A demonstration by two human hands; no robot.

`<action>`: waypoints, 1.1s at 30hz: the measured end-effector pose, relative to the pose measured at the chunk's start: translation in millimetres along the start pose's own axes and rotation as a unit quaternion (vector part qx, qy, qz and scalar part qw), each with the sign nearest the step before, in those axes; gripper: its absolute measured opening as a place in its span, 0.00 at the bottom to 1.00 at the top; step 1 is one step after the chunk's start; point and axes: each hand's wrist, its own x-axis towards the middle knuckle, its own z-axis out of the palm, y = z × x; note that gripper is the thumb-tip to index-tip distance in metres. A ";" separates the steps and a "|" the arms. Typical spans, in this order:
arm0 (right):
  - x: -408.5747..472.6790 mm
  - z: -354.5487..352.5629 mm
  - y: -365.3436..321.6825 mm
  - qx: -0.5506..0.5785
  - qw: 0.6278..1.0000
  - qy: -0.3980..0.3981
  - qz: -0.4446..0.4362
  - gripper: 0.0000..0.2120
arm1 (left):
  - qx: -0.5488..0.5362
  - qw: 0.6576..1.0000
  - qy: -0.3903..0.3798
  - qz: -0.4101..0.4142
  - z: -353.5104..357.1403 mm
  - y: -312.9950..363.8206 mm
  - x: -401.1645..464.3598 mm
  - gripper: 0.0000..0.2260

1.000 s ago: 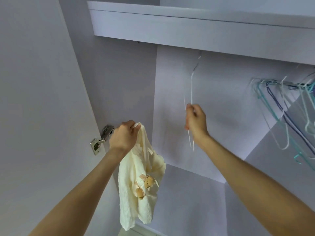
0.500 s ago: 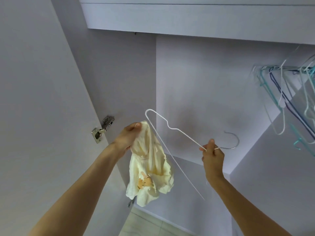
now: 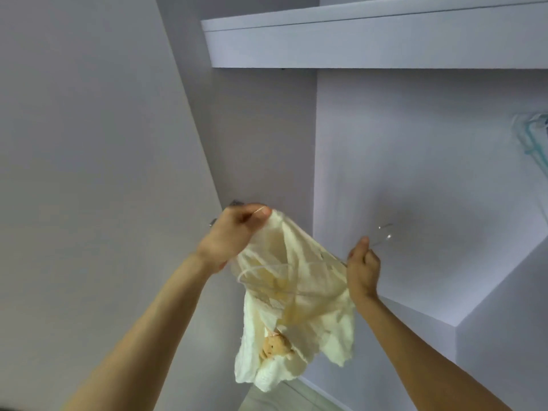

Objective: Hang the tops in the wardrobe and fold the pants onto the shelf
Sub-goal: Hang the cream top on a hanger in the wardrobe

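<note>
Hanger now inside top (hook blurred); left hand pinches collar, right hand holds hanger.

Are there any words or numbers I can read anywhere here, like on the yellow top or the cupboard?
None: no readable text shows anywhere.
The cream top, gripped by the left hand, carries only a little bear figure, no letters.
The white hanger in the right hand is plain and blurred.
The wardrobe shelf and the teal hangers bear no labels.
</note>
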 end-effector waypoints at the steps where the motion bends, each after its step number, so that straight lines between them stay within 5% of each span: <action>1: -1.0 -3.8 6.0 -0.045 0.998 -0.004 -0.047 0.22 | 0.146 0.987 0.055 0.033 -7.3 -5.5 -2.9 0.11; 4: 10.7 -7.5 5.3 -0.207 0.963 0.026 -0.171 0.22 | 0.352 0.927 0.124 0.038 -12.5 -26.6 -17.9 0.10; 11: 16.7 4.9 -24.5 -0.434 0.814 -0.078 -0.377 0.18 | 0.355 0.913 0.199 0.029 -6.7 -39.6 -22.1 0.11; 16: 25.2 8.3 -47.3 -0.354 0.865 -0.123 -0.333 0.12 | 0.272 0.956 0.102 0.032 -4.2 -44.0 -15.6 0.07; 22: 16.6 9.3 -61.9 -0.356 0.848 -0.184 -0.348 0.13 | 0.223 0.972 0.076 0.003 1.4 -72.5 -16.8 0.16; 25: 23.2 3.9 -68.0 -0.315 0.878 -0.136 -0.333 0.12 | 0.160 0.982 -0.063 -0.082 -9.0 -86.1 -24.6 0.30; 27: 31.0 -2.5 -70.5 -0.301 0.897 -0.107 -0.305 0.12 | 0.083 0.977 -0.153 -0.122 -12.3 -91.4 -29.7 0.28; 30: 39.2 -15.8 -67.4 -0.324 0.894 -0.082 -0.298 0.12 | 0.118 0.985 -0.086 -0.096 -7.1 -93.0 -28.6 0.07; 33: 39.6 -26.9 -59.3 -0.381 0.868 -0.061 -0.311 0.12 | 0.165 0.984 0.008 -0.061 -6.5 -85.4 -20.2 0.12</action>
